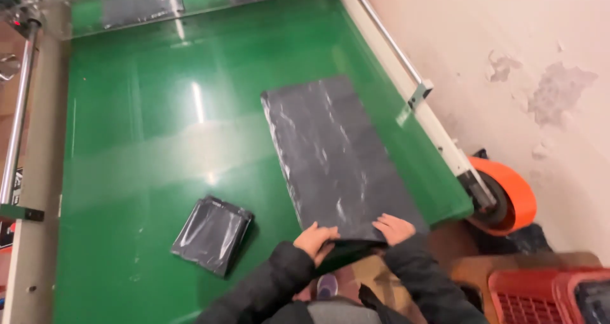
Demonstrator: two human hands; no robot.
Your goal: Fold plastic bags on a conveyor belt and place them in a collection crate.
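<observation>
Got both hands on the near end of the long black plastic sheet lying flat on the green belt; my left hand has its fingers curled under the near edge with the thumb on top, pinching it; my right hand lies on top of that same edge near the corner, fingers pressed down on the plastic, can't tell if anything's tucked under; the sheet runs away from me toward the belt's right rail, a bit slanted. I'd say I'm at the start of a fold, lifting the near edge; next bit looks like it needs both corners coming up evenly so the slippery film doesn't skew. There's an already folded black bag sitting off to the left, well apart; red crate down by my right side.
</observation>
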